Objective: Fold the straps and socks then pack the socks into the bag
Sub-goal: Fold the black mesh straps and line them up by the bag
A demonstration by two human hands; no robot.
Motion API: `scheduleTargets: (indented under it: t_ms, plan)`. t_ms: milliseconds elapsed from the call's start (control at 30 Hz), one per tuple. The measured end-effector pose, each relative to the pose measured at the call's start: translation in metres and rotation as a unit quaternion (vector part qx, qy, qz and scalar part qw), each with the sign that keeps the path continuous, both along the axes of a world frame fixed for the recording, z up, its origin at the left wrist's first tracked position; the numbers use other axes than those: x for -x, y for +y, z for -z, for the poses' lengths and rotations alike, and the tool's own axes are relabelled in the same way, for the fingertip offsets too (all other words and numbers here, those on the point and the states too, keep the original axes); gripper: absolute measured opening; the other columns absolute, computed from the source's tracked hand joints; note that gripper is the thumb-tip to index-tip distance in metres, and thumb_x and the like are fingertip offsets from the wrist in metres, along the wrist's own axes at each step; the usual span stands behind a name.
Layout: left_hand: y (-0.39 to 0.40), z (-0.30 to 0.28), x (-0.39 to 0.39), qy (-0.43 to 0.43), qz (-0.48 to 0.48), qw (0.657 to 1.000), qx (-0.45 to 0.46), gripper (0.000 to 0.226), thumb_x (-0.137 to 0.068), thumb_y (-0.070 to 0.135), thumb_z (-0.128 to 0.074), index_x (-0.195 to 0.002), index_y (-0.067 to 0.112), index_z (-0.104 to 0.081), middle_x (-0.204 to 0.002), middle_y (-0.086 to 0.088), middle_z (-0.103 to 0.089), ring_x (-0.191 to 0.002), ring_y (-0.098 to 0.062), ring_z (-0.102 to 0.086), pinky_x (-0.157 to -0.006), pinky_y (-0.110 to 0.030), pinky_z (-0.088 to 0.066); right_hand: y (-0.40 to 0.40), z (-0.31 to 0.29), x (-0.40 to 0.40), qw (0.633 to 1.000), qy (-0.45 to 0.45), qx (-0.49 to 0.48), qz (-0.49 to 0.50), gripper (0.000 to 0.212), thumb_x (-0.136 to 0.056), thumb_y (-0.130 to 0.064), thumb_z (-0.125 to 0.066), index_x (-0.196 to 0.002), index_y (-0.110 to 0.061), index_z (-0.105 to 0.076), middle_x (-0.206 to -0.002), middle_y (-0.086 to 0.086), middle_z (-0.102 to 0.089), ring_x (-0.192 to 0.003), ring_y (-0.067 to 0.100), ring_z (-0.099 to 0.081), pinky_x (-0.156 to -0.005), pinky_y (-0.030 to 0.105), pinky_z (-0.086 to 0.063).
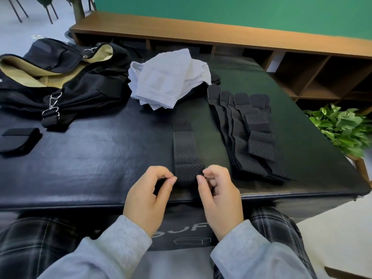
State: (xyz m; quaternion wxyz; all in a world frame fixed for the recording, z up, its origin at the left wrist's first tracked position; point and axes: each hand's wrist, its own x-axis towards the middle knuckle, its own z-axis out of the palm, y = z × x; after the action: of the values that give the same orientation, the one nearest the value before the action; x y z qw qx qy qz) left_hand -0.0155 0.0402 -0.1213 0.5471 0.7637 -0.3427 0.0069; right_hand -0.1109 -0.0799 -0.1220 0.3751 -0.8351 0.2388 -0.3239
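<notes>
A black, hole-patterned strap [186,152] is seen on a glossy black padded surface [90,158]. The stacked straps [251,133] are likewise black and perforated. The socks [169,77] are pale grey-white. The bag [60,81] is black with a tan lining. Grey sleeves [112,248] and dark plaid trousers [30,244] are shown, and a green wall [241,13].

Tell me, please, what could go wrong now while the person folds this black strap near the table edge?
The strap lies with its folded end at the table edge, so it may slide off. Left hand and right hand pinch only its corners, so the fold may spring open. It might also tangle with the strap pile beside it.
</notes>
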Motion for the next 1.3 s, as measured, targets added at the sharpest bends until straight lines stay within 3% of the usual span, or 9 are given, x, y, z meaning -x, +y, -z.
scheduleTargets:
  t_ms: [167, 300, 433, 600, 733, 933, 1067, 1200, 1300]
  plan:
    - [0.001, 0.0, -0.001, -0.022, 0.01, 0.998, -0.06, 0.023, -0.081, 0.04, -0.062, -0.098, 0.049, -0.049, -0.101, 0.03, -0.057, -0.102, 0.012, -0.05, -0.082, -0.001, -0.035, -0.001, 0.001, -0.001, 1.0, 0.0, 0.023, -0.011, 0.022, -0.084, -0.046, -0.043, -0.106, -0.042, -0.046, -0.092, -0.035, -0.052, -0.077, -0.001, -0.051, -0.068, 0.011, -0.04]
    - [-0.004, 0.007, -0.003, -0.173, 0.005, 0.97, -0.171, 0.042, -0.08, 0.044, -0.049, -0.12, 0.032, -0.046, -0.114, 0.02, -0.052, -0.125, -0.004, -0.036, -0.102, -0.019, -0.023, 0.0, 0.001, -0.003, 0.994, 0.036, 0.104, -0.015, 0.029, -0.083, -0.042, -0.045, -0.111, -0.038, -0.048, -0.089, -0.032, -0.045, -0.076, -0.004, -0.045, -0.068, 0.007, -0.037]
    - [-0.005, 0.008, -0.003, -0.178, -0.006, 0.963, -0.2, 0.044, -0.081, 0.042, -0.041, -0.122, 0.028, -0.05, -0.118, 0.014, -0.056, -0.129, -0.008, -0.032, -0.101, -0.02, -0.017, 0.006, 0.004, -0.007, 0.982, 0.071, 0.172, 0.018, 0.043, -0.076, -0.03, -0.041, -0.119, -0.03, -0.047, -0.105, -0.01, -0.053, -0.093, 0.005, -0.048, -0.068, 0.021, -0.047]
    - [-0.006, 0.01, -0.003, -0.188, -0.024, 0.967, -0.168, 0.042, -0.078, 0.032, -0.041, -0.119, 0.025, -0.051, -0.114, 0.008, -0.055, -0.121, -0.011, -0.039, -0.097, -0.022, -0.024, 0.007, 0.006, -0.009, 0.98, 0.083, 0.177, 0.034, 0.049, -0.074, -0.025, -0.037, -0.123, -0.024, -0.045, -0.099, -0.007, -0.053, -0.089, 0.007, -0.048, -0.065, 0.021, -0.044]
    - [-0.005, 0.012, -0.004, -0.178, -0.016, 0.975, -0.132, 0.035, -0.079, 0.027, -0.04, -0.113, 0.029, -0.05, -0.107, 0.012, -0.052, -0.114, -0.011, -0.042, -0.09, -0.027, -0.038, 0.005, 0.008, -0.008, 0.98, 0.054, 0.186, 0.036, 0.04, -0.077, -0.026, -0.041, -0.115, -0.023, -0.055, -0.097, -0.006, -0.048, -0.085, 0.008, -0.048, -0.061, 0.024, -0.049]
    - [-0.003, 0.009, -0.006, -0.135, -0.006, 0.987, -0.092, 0.024, -0.087, 0.03, -0.038, -0.107, 0.032, -0.05, -0.114, 0.017, -0.046, -0.119, -0.003, -0.039, -0.096, -0.004, -0.024, 0.004, 0.008, -0.006, 0.986, 0.031, 0.165, 0.009, 0.028, -0.085, -0.029, -0.047, -0.105, -0.022, -0.065, -0.106, -0.01, -0.056, -0.096, 0.008, -0.052, -0.077, 0.016, -0.043]
    - [-0.003, 0.007, -0.006, -0.121, 0.001, 0.988, -0.096, 0.023, -0.091, 0.035, -0.036, -0.109, 0.033, -0.049, -0.107, 0.018, -0.052, -0.113, -0.003, -0.045, -0.096, -0.009, -0.027, 0.001, 0.006, -0.005, 0.99, 0.03, 0.136, -0.009, 0.026, -0.091, -0.032, -0.043, -0.105, -0.023, -0.064, -0.103, -0.013, -0.062, -0.096, 0.004, -0.054, -0.084, 0.012, -0.038]
    - [-0.002, -0.001, -0.003, -0.078, -0.004, 0.992, -0.098, 0.024, -0.093, 0.037, -0.041, -0.115, 0.039, -0.049, -0.099, 0.025, -0.055, -0.099, 0.006, -0.049, -0.078, -0.012, -0.039, 0.003, 0.005, -0.004, 0.991, 0.021, 0.136, -0.003, 0.024, -0.092, -0.034, -0.042, -0.1, -0.024, -0.062, -0.091, -0.015, -0.063, -0.089, 0.003, -0.053, -0.076, 0.016, -0.04]
    - [-0.001, -0.002, 0.0, -0.021, -0.008, 0.997, -0.074, 0.029, -0.092, 0.027, -0.05, -0.108, 0.051, -0.042, -0.1, 0.029, -0.054, -0.103, 0.014, -0.047, -0.078, -0.006, -0.037, 0.004, 0.004, -0.003, 0.995, 0.016, 0.099, -0.005, 0.02, -0.09, -0.04, -0.042, -0.105, -0.035, -0.054, -0.085, -0.021, -0.059, -0.087, 0.0, -0.053, -0.072, 0.016, -0.042]
